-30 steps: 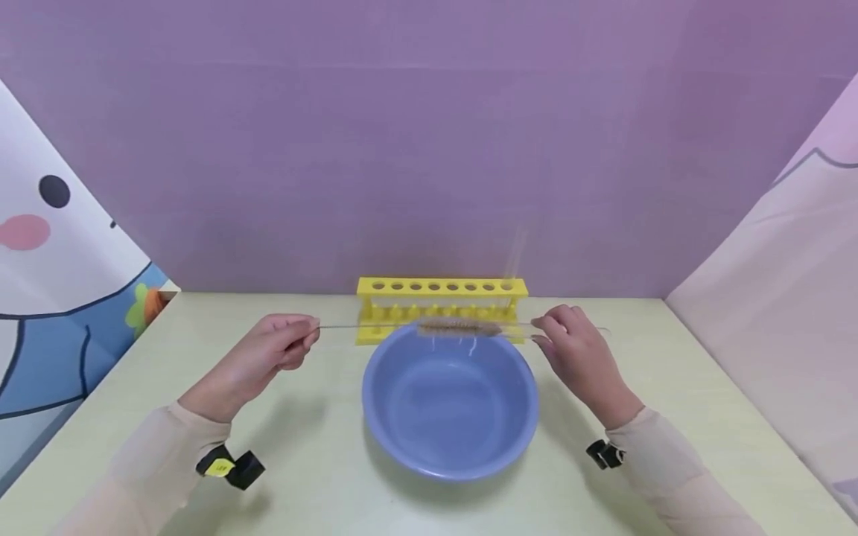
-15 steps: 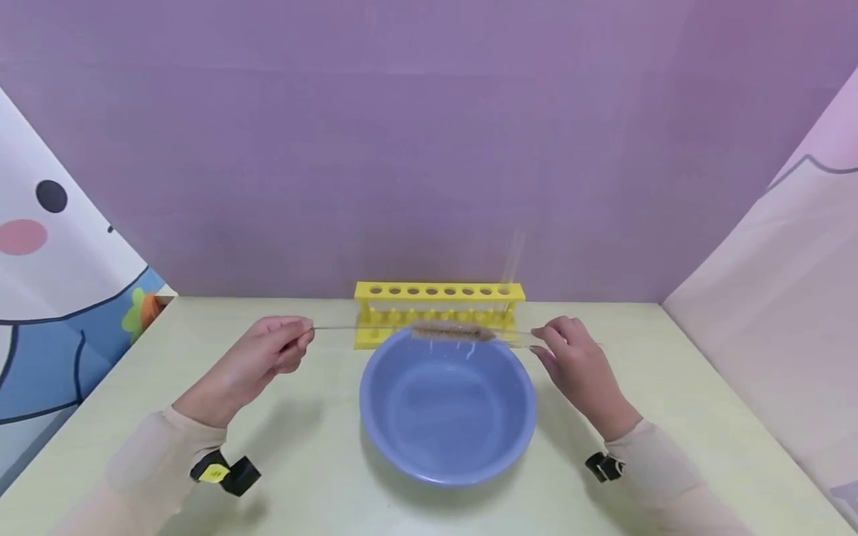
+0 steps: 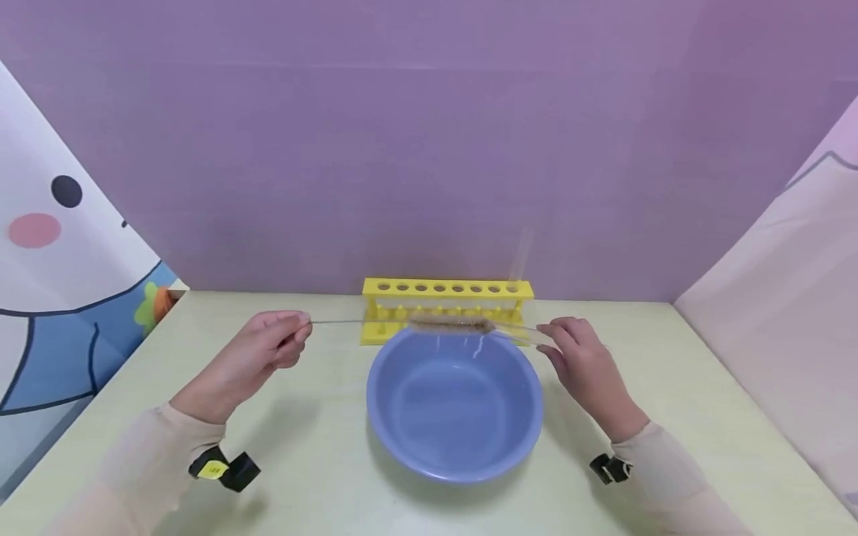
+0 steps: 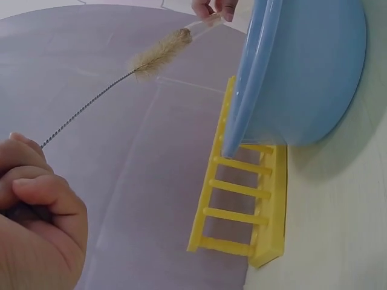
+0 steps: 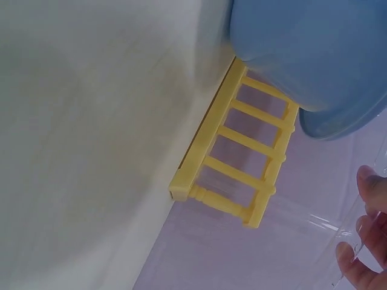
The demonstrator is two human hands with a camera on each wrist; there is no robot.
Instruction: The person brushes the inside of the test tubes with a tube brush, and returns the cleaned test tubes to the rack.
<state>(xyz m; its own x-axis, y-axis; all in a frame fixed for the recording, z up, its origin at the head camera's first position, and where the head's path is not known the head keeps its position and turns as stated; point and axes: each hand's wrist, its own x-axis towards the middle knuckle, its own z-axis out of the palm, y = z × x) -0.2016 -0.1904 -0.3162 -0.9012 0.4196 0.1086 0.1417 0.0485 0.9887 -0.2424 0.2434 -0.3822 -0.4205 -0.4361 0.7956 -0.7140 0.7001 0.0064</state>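
Observation:
My left hand point(image 3: 264, 348) pinches the thin twisted-wire handle of a test tube brush point(image 3: 450, 322), held level above the far rim of a blue basin point(image 3: 454, 475). Tan bristles point(image 4: 162, 53) show outside the tube in the left wrist view, their tip at its mouth. On the other side, my right hand point(image 3: 583, 365) pinches a clear glass test tube point(image 3: 518, 333) between thumb and fingers, its mouth toward the brush. Fingertips of the right hand point(image 5: 369, 235) and part of the tube point(image 5: 349, 232) appear at the right wrist view's edge.
Behind the basin stands a yellow test tube rack point(image 3: 447, 287) with a row of holes. Another clear tube point(image 3: 522, 253) leans up from its rightmost hole. A purple backdrop point(image 3: 429, 164) rises at the table's back edge point(image 3: 268, 294).
The brush and my left hand have shifted a little to the left, drawing the bristles away from the tube. My right hand and the tube have stayed nearly in place.

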